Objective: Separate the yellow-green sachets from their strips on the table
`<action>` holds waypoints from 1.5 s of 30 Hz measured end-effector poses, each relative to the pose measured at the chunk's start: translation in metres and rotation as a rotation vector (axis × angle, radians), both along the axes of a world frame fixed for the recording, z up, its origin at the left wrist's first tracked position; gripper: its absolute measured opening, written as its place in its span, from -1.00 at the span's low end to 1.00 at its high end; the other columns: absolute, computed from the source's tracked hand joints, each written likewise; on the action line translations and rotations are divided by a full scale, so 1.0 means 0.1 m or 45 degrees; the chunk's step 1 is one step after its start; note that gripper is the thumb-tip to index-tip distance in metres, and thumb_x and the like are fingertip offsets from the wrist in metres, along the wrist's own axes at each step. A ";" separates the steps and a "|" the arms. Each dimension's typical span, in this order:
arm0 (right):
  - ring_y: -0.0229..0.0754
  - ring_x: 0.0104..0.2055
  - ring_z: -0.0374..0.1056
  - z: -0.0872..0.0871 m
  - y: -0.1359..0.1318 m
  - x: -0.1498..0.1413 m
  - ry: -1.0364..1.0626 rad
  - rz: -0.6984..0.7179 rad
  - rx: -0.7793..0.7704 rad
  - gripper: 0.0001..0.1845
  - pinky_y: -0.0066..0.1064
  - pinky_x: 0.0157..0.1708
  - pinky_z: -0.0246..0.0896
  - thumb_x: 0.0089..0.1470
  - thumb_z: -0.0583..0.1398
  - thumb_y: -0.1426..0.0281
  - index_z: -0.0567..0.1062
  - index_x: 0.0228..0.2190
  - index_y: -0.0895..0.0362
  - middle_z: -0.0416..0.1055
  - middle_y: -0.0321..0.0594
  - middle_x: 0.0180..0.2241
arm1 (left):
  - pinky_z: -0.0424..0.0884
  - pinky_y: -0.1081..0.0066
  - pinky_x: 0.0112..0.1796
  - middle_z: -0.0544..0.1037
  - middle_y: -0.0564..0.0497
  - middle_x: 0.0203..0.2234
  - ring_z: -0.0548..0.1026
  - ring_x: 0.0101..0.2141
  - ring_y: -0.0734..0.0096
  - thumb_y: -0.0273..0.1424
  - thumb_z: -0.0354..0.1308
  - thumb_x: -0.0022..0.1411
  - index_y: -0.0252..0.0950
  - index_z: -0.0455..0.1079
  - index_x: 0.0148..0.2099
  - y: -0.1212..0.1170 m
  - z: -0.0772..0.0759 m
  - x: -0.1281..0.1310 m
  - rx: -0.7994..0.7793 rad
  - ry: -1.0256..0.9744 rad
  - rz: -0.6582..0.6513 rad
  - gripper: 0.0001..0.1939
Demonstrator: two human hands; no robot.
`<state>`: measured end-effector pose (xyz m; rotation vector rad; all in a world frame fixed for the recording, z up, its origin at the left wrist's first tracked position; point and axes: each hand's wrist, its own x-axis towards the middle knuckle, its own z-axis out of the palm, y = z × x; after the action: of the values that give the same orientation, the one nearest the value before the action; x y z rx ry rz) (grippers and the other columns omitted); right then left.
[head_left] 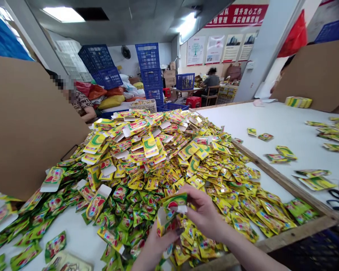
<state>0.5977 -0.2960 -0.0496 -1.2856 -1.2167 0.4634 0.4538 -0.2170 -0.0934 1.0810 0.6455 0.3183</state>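
Note:
Low in the middle of the view, my left hand [155, 246] grips a small yellow carton [162, 221] with its end open and tilted up. My right hand [205, 212] is closed on a green sachet [173, 202] with a red fruit print, held right at the carton's open end. I cannot tell how much of the sachet is inside. Beneath both hands lie loose green sachets [138, 216] on the left and yellow sachets [243, 222] on the right. Behind them rises a heap of yellow cartons [151, 146], many with white flaps open.
A wooden strip [271, 177] edges the white table [234, 116] on the right, with more packs and scissors [337, 195] beyond it. A large cardboard sheet [31, 124] stands at left. Blue crates [149, 71] and two seated people are farther back.

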 end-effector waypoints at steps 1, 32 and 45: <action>-0.25 -0.29 0.28 0.02 0.00 -0.01 -0.125 0.027 -0.008 -0.85 -0.44 -0.27 0.22 0.03 0.13 0.52 0.43 -0.30 0.12 0.36 -0.24 -0.35 | 0.38 0.25 -0.20 0.56 -0.12 -0.30 0.48 -0.27 0.15 -0.17 0.34 -0.21 -0.34 0.41 -0.21 -0.01 0.01 0.00 0.015 0.011 -0.019 -0.50; -0.13 -0.29 0.39 -0.24 -0.92 0.11 -0.199 0.057 -0.625 -0.83 -0.37 -0.29 0.29 0.07 0.11 0.36 0.51 -0.34 0.04 0.49 -0.20 -0.33 | 0.26 0.28 0.01 0.37 -0.12 0.05 0.38 0.00 0.17 -0.48 0.17 -0.01 -0.24 -0.04 0.26 -0.32 -0.11 0.15 0.351 -0.137 -0.656 -0.21; -0.05 -0.14 0.30 -0.19 -0.82 1.10 -1.340 -0.780 -0.400 -0.75 -0.28 -0.22 0.21 0.09 0.03 0.34 0.41 -0.22 0.15 0.42 -0.05 -0.22 | 0.09 -0.07 0.06 0.29 -0.06 0.13 0.16 0.13 -0.02 -0.56 -0.03 0.15 -0.15 0.46 -0.20 0.55 -0.47 0.05 2.178 0.557 -0.133 -0.70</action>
<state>0.7074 -0.3782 -0.0688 -2.1965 -1.4948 -0.5816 0.4590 -0.1618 -0.1406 2.8661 0.6264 0.5568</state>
